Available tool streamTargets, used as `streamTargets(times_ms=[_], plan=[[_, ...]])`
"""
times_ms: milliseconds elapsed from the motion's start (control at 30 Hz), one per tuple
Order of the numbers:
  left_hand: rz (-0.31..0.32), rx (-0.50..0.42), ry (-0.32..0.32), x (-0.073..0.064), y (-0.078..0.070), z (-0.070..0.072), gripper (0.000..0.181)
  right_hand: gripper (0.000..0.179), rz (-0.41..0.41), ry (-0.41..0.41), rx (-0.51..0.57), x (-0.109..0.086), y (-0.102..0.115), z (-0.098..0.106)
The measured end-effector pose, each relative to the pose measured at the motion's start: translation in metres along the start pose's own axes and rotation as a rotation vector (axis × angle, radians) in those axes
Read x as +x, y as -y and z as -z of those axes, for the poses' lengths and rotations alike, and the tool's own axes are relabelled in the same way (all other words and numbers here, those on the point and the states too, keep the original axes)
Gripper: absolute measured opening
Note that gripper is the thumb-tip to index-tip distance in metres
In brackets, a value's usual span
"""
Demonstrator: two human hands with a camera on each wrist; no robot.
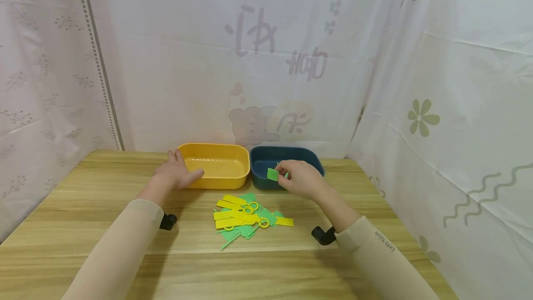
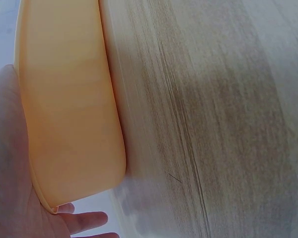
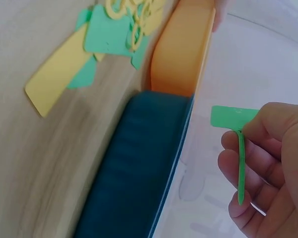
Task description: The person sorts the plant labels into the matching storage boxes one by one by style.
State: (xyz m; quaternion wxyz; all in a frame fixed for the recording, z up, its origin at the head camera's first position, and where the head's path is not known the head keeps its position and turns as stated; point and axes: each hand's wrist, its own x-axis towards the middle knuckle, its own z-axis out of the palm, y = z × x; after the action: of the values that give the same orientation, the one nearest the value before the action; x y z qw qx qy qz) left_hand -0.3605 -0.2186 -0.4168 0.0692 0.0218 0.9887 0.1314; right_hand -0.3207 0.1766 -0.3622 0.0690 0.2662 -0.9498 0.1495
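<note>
My right hand [image 1: 303, 178] pinches a green T-shaped plant label [image 3: 233, 117] by its flat head between thumb and fingers, its thin pointed stem running down across the fingers. This hand is over the front part of a dark blue bin [image 1: 260, 182]. At the left end of a yellow bin [image 1: 220, 183], my left hand [image 1: 171, 173] rests on the rim with its fingers spread and straight. Its palm lies along the rim in the left wrist view.
In front of the bins lies a mixed pile of yellow tags with ring ends [image 1: 234, 216] and green plant labels [image 1: 243, 232]. The bins stand side by side near the table's back edge. Printed white curtains [image 1: 166, 68] hang behind and at both sides.
</note>
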Motion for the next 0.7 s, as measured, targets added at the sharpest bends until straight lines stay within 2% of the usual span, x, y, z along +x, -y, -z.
streamTargets(times_ms=[400, 700], plan=[[-0.008, 0.002, -0.002, -0.001, -0.002, 0.002, 0.124, 0.027, -0.092, -0.067, 0.000, 0.004, -0.017, 0.008], [0.000, -0.017, 0.008, -0.006, -0.004, 0.004, 0.123, 0.029, -0.200, -0.036, -0.005, 0.008, -0.041, 0.007]])
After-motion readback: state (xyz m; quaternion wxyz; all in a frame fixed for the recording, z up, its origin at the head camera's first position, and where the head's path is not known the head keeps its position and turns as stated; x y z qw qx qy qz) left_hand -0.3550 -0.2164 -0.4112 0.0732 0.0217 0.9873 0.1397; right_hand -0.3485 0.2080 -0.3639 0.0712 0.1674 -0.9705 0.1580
